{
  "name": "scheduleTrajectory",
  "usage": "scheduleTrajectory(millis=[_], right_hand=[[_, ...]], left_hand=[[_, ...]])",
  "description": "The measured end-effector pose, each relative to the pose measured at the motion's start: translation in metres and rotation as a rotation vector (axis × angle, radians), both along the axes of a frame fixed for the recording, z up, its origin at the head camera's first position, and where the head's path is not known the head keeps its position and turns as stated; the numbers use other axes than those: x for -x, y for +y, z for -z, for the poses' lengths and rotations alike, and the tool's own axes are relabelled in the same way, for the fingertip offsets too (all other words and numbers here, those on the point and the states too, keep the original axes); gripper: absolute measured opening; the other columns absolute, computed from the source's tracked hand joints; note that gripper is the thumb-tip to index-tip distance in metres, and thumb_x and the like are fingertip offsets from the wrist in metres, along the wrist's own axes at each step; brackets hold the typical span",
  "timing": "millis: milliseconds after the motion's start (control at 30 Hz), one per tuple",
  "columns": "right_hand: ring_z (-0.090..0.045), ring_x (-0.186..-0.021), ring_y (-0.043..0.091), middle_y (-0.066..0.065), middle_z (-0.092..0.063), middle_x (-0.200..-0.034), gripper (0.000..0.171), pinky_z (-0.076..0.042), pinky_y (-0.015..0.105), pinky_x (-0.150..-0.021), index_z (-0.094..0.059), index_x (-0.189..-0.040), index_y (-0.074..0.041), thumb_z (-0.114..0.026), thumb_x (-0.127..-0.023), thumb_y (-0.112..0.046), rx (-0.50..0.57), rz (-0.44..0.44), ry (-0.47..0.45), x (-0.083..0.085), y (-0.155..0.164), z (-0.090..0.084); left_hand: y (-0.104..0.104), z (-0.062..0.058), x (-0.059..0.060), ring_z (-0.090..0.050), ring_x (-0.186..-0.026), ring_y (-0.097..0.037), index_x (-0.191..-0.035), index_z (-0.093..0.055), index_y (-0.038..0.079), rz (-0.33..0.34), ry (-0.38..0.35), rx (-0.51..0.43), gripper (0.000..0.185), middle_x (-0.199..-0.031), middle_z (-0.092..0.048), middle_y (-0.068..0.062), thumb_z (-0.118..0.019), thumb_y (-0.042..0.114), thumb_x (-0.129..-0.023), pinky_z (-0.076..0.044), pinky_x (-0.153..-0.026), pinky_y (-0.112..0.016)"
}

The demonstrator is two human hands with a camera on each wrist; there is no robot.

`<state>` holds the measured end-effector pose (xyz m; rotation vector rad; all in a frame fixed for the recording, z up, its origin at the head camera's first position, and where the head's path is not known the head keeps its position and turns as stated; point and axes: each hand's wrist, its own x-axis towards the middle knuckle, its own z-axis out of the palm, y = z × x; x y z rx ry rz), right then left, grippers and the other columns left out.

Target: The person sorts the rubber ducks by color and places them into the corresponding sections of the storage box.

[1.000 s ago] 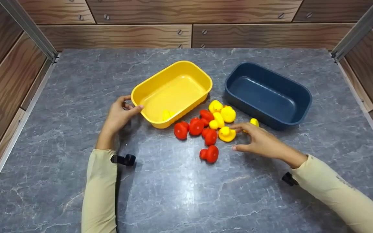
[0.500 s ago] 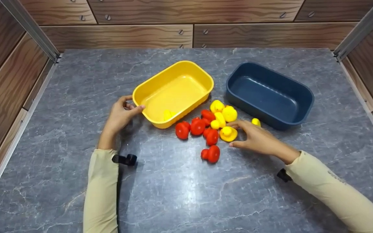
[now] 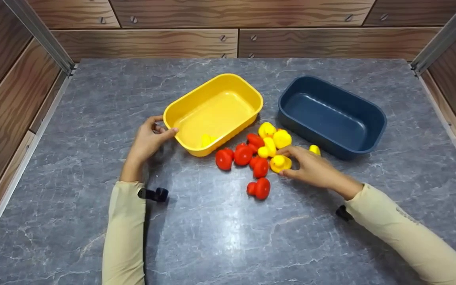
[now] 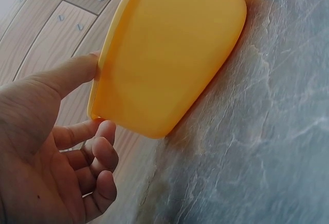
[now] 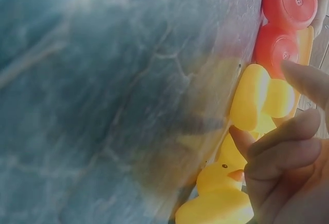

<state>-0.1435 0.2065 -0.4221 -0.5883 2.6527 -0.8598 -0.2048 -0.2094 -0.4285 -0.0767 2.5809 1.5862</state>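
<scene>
My left hand (image 3: 147,140) pinches the near left end of a yellow bin (image 3: 216,113), thumb over the rim and finger outside; the left wrist view shows this grip on the bin's wall (image 4: 164,59). A small yellow piece (image 3: 206,140) lies inside the bin. On the right, my right hand (image 3: 311,166) reaches around a yellow rubber duck (image 3: 280,162). Its thumb and a finger stand at either side of that duck (image 5: 249,98), and a gap shows beside the thumb (image 5: 303,77). More yellow ducks (image 3: 267,129) sit beyond it, and several red ducks (image 3: 243,154) lie to its left.
A dark blue bin (image 3: 331,116) stands at the back right. Between it and my right hand lies another yellow duck (image 3: 314,149), partly hidden. One red duck (image 3: 259,188) lies nearest the front. Wood-patterned walls (image 3: 145,43) border the grey marbled table (image 3: 196,229).
My right hand has moved left and its thumb has come in to the edge of the yellow duck. The left hand keeps its grip on the bin. The whole view has shifted slightly.
</scene>
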Motion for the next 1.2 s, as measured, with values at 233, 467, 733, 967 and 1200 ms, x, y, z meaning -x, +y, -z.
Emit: scheduleTrajectory(millis=[233,467,733,967,1200], right_hand=[[-0.059,-0.114,0.034,0.017,-0.062,-0.123,0.038,-0.045,0.052,-0.098,-0.057,-0.124,-0.003,-0.066,-0.088,-0.012,0.031,0.009,0.009,0.002,-0.001,0.001],[-0.059,-0.114,0.033,0.015,-0.063,-0.122,0.034,-0.046,0.052,-0.096,-0.058,-0.121,-0.004,-0.066,-0.088,-0.01,0.06,0.005,0.002,0.0,0.002,-0.005],[-0.06,-0.111,0.029,0.011,-0.065,-0.118,0.031,-0.048,0.047,-0.088,-0.059,-0.118,-0.007,-0.066,-0.088,-0.011,0.11,0.038,0.016,-0.003,0.004,-0.022],[-0.059,-0.107,0.026,0.01,-0.064,-0.117,0.031,-0.051,0.03,-0.076,-0.059,-0.116,-0.006,-0.068,-0.087,-0.009,0.178,0.051,0.038,-0.005,0.004,-0.031],[-0.055,-0.103,0.018,0.009,-0.063,-0.117,0.031,-0.046,0.021,-0.067,-0.059,-0.116,-0.006,-0.069,-0.088,-0.011,0.236,0.082,0.048,-0.004,0.004,-0.037]], left_hand=[[0.001,0.0,0.0,-0.047,-0.07,-0.008,-0.135,-0.048,0.0,-0.005,0.007,0.001,0.063,-0.088,-0.051,-0.002,-0.072,0.031,-0.085,-0.04,-0.059,-0.017],[0.001,0.001,0.001,-0.047,-0.071,-0.01,-0.135,-0.048,0.001,-0.006,0.004,0.01,0.063,-0.088,-0.051,-0.002,-0.072,0.031,-0.085,-0.04,-0.059,-0.018],[0.001,0.0,0.001,-0.048,-0.073,-0.01,-0.135,-0.048,0.001,-0.008,-0.003,0.02,0.063,-0.089,-0.052,-0.002,-0.072,0.031,-0.086,-0.04,-0.061,-0.018],[0.001,0.0,0.0,-0.047,-0.069,-0.008,-0.136,-0.047,0.0,-0.005,-0.004,-0.004,0.064,-0.088,-0.051,-0.002,-0.072,0.032,-0.085,-0.04,-0.059,-0.018],[0.001,-0.001,0.0,-0.047,-0.067,-0.007,-0.136,-0.046,0.0,-0.005,-0.011,-0.023,0.066,-0.088,-0.051,-0.003,-0.072,0.032,-0.085,-0.04,-0.057,-0.018]])
